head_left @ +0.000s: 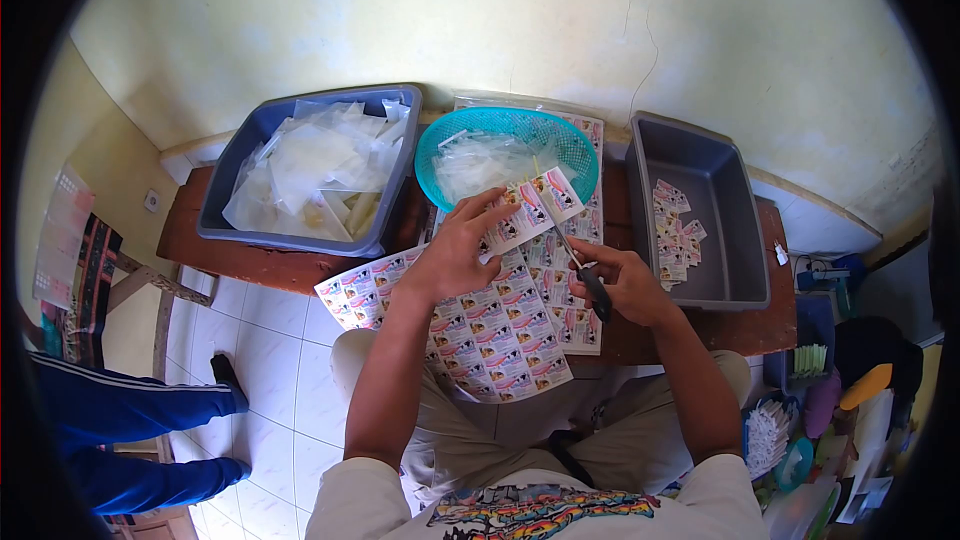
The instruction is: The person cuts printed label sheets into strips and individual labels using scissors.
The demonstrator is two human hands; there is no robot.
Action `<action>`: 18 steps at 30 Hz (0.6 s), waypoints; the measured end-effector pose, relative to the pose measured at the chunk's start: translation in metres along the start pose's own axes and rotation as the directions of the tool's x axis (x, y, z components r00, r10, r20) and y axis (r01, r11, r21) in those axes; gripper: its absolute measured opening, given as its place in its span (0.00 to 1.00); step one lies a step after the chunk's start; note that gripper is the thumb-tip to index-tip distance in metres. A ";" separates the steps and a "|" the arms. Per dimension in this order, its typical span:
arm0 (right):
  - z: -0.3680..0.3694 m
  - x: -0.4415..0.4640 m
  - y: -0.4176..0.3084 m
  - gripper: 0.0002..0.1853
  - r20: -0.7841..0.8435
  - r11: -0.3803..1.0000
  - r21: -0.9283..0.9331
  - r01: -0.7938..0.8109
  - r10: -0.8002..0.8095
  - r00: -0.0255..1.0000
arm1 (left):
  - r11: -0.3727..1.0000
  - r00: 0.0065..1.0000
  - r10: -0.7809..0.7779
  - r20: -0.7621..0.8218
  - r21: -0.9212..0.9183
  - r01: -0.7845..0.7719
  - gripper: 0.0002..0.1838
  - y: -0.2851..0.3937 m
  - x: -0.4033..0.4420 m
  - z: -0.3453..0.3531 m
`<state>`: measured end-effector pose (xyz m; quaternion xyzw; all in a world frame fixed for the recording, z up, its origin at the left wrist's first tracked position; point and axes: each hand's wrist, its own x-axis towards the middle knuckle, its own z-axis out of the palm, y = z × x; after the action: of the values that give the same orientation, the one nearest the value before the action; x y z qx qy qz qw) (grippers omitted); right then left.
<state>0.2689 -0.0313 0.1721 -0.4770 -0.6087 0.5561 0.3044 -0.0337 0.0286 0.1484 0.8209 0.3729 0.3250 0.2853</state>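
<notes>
Head: half-curled left hand holds labels, right hand clasps scissors (basket holds plastic).

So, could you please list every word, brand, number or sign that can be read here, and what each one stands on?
None can be read with certainty.
Label strip in the left hand: print too small.
Large label sheet: rows of repeated print, too small.
Loose labels in the grey bin: too small.
Shirt graphic: no lettering I can make out.
</notes>
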 end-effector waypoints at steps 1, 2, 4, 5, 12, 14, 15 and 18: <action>0.000 0.000 0.000 0.43 0.001 1.000 0.000 -0.002 0.002 1.000 | 1.000 1.000 -0.001 0.000 -0.004 0.001 0.46 0.000 0.000 0.000; 0.000 0.000 0.001 0.43 0.005 1.000 0.012 -0.002 0.002 1.000 | 1.000 1.000 -0.003 0.000 -0.006 0.003 0.46 0.000 0.000 0.000; 0.000 0.000 0.000 0.43 0.008 1.000 0.023 -0.003 0.003 1.000 | 1.000 1.000 -0.008 0.004 0.014 0.008 0.46 0.000 0.000 0.000; 0.000 0.000 -0.001 0.43 0.009 1.000 0.028 -0.009 0.009 1.000 | 1.000 1.000 -0.008 0.004 0.013 0.008 0.46 0.000 0.001 0.001; -0.001 0.001 0.002 0.42 0.017 0.999 0.047 -0.015 0.014 1.000 | 0.999 1.000 0.021 -0.018 0.027 -0.021 0.45 -0.003 0.003 0.004; -0.002 0.001 0.004 0.42 0.014 0.998 0.055 -0.015 0.014 1.000 | 0.999 1.000 0.020 -0.020 0.028 -0.019 0.45 -0.003 0.004 0.004; -0.002 0.001 0.004 0.42 0.012 0.998 0.063 -0.013 0.013 1.000 | 0.999 1.000 0.022 -0.016 0.035 -0.021 0.45 -0.002 0.005 0.004; -0.001 0.001 0.003 0.42 0.005 0.998 0.066 -0.024 0.023 1.000 | 1.000 1.000 0.015 0.000 0.027 -0.015 0.45 -0.001 0.004 0.002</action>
<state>0.2707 -0.0301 0.1689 -0.4724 -0.5851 0.5806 0.3121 -0.0299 0.0318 0.1480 0.8275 0.3712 0.3218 0.2718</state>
